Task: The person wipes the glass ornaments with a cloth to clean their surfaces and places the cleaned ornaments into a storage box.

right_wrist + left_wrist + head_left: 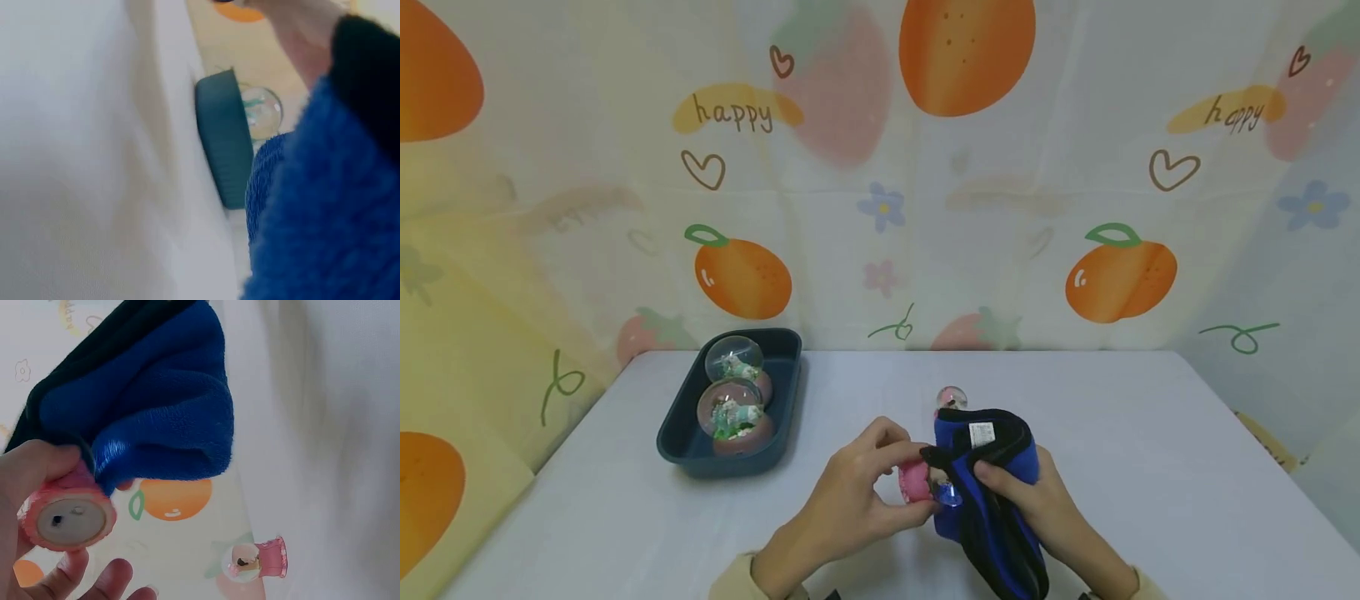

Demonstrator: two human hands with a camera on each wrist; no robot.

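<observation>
My left hand (857,492) pinches the pink base of a small snow globe (914,482) between thumb and fingers. In the left wrist view, the round underside of that base (75,515) faces the camera. A blue cloth with black edging (992,508) is folded in my right hand (1052,508), its thumb lying on top. The cloth meets the globe's glass ball and covers part of it. Behind the cloth stands a second small pink snow globe (951,397), seen whole in the left wrist view. Cloth hides most of my right fingers.
On the left of the white table (1105,433), a dark teal tray (792,375) holds two larger snow globes with pinkish bases, a front one (737,417) and a rear one (733,357). A fruit-patterned curtain (925,217) hangs behind the table.
</observation>
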